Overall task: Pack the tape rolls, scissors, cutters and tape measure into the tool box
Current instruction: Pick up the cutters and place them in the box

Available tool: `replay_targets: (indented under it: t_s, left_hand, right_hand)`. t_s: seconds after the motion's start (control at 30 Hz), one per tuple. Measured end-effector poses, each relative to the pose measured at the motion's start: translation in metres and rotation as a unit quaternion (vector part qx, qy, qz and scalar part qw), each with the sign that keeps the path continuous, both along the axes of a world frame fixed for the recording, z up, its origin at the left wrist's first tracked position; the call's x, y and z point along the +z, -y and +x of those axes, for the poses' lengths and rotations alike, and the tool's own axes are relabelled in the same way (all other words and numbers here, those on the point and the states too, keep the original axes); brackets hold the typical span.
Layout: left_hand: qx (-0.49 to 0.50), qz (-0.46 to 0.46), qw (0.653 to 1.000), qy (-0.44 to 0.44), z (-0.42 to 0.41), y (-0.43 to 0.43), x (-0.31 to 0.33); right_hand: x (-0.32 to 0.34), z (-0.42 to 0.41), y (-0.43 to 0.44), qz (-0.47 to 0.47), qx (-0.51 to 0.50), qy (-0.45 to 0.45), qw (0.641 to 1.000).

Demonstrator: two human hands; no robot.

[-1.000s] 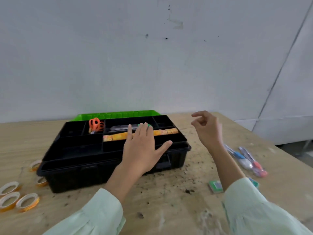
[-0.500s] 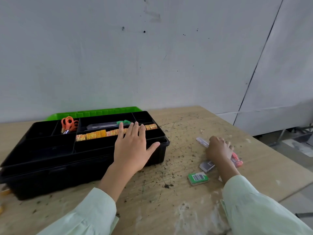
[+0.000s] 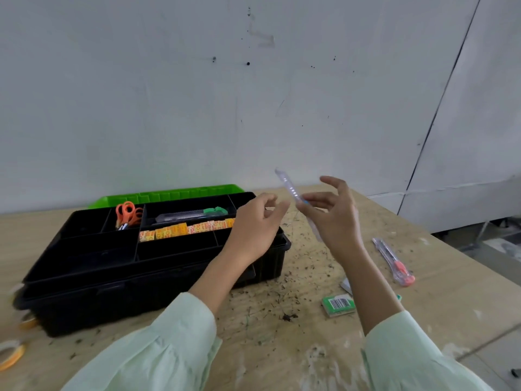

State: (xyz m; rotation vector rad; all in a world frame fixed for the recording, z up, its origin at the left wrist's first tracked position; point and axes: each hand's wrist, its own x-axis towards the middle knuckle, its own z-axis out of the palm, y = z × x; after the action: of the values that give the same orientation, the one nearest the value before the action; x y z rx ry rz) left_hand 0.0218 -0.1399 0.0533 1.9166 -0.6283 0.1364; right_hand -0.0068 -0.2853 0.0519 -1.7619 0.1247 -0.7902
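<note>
Both hands have risen since the earlier frame. Tape rolls [image 3: 11, 354] lie far left, and the open tool box [image 3: 84, 280] holds scissors [image 3: 128, 213]. The left hand [image 3: 253, 224] hovers loosely curled and empty. The right hand [image 3: 338, 221] pinches a clear cutter [image 3: 287, 184] (blurred) aloft. A red cutter [image 3: 394, 263] lies to the right.

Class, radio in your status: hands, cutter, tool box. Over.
Right hand holds clear plastic blue-tipped cutter, raised. Left hand empty above open black plastic tool box. Nothing else between.

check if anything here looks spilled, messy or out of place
Dark crumbs and specks are strewn over the wooden table between the tool box and the green packet, like spilled dirt. Nothing looks broken; the clear cutter is in the right hand, not dropped.
</note>
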Motion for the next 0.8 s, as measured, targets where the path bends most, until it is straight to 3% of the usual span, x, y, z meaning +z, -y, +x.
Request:
replay_targets:
  t_s: [0.1,0.27,0.37,0.47,0.57,0.63,0.73,0.8]
  left_hand:
    - [0.008,-0.109,0.992,-0.063,0.007,0.006,0.009]
    - [0.068,-0.135,0.985,-0.081,0.019,0.0,0.008]
    - [0.095,-0.149,0.98,-0.09,0.024,-0.009,0.005]
    - [0.105,-0.149,0.979,-0.096,0.027,-0.015,0.006]
    - [0.088,-0.157,0.976,-0.125,0.033,-0.019,0.006]
    - [0.075,-0.17,0.972,-0.143,0.032,-0.02,0.008]
    - [0.053,-0.212,0.96,-0.176,0.031,-0.017,0.01]
    - [0.047,-0.226,0.956,-0.182,0.031,-0.016,0.01]
  right_hand:
    - [-0.003,-0.003,-0.018,-0.002,0.036,0.013,0.999]
    - [-0.011,-0.005,-0.011,-0.021,0.095,-0.018,0.995]
    - [-0.028,-0.003,0.022,-0.096,-0.019,-0.097,0.99]
    - [-0.053,-0.006,0.07,-0.181,-0.188,-0.23,0.938]
    - [-0.071,-0.01,0.1,-0.242,-0.242,-0.401,0.85]
    - [-0.074,-0.013,0.107,-0.231,-0.259,-0.468,0.813]
    - [-0.074,-0.013,0.113,-0.238,-0.28,-0.465,0.805]
    - [-0.074,-0.012,0.115,-0.233,-0.277,-0.434,0.825]
